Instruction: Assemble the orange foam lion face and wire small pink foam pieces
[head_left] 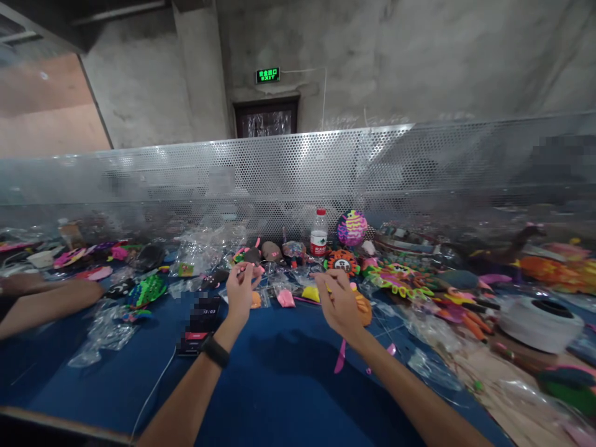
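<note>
Above the blue table (pixel 279 385), my left hand (pixel 239 292) is raised with its fingertips pinched together. Small pink bits show at those fingertips, but whether they are held or lie behind is unclear. My right hand (pixel 339 301) hovers a little way off, its fingers bent inward as in a pinch; anything between them is too small to make out. Between and behind the hands lie packets of pink clay (pixel 285 298) and yellow clay (pixel 311 294), with an orange piece (pixel 256 300) by my left hand. A pink plastic knife (pixel 341 358) lies below my right hand.
A phone (pixel 202 323) with a cable stands left of my left wrist. Behind are a water bottle (pixel 319 239), an orange lion-like face (pixel 343 263) and a patterned round piece (pixel 352 228). Another person's arm (pixel 51 304) rests at left. A white roll (pixel 540 326) sits right.
</note>
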A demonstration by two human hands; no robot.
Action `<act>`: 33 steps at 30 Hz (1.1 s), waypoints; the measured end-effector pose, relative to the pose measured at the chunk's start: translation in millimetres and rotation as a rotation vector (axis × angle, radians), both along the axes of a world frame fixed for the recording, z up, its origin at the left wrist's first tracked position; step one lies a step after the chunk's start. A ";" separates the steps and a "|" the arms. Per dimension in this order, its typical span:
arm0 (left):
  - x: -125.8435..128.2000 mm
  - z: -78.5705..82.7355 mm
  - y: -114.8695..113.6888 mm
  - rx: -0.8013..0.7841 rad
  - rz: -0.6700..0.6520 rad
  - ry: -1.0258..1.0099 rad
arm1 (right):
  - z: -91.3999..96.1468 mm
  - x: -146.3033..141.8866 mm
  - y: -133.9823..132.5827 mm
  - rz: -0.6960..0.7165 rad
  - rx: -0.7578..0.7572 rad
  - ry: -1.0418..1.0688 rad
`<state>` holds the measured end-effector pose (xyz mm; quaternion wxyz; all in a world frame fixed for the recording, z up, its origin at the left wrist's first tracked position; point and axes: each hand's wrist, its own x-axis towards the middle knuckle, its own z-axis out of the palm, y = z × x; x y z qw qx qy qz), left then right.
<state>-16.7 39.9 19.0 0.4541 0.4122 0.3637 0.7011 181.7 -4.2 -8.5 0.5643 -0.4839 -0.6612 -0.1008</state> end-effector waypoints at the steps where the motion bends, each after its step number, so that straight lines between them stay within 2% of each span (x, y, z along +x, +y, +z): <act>1: -1.9 3.1 -1.1 0.029 0.010 0.042 | 1.7 0.5 -1.5 -0.036 0.019 0.041; 3: -3.8 8.8 -5.1 0.086 0.013 0.149 | 3.5 0.6 -4.1 -0.073 0.016 0.101; 6: -2.2 12.4 -12.6 0.148 -0.014 0.308 | 2.4 -1.7 -5.7 -0.056 -0.009 0.123; 9: 1.8 8.2 -17.7 0.167 -0.084 0.447 | -1.0 -5.4 -4.8 0.049 -0.046 0.015; 14: 7.1 -3.6 -19.8 0.146 -0.253 0.580 | -6.2 -9.8 -1.2 0.262 -0.227 -0.151; 17: 9.3 -5.9 -19.6 0.086 -0.300 0.571 | -8.6 -10.9 1.0 0.293 -0.277 -0.109; 22: 10.9 -4.3 -19.3 0.032 -0.303 0.487 | -12.6 -13.6 3.4 0.332 -0.315 -0.010; 29: 9.9 -2.7 -17.4 -0.030 -0.316 0.368 | -15.3 -17.9 2.9 0.373 -0.447 0.175; 33: 10.0 -2.9 -15.3 -0.072 -0.318 0.289 | -14.6 -19.8 1.5 0.405 -0.484 0.187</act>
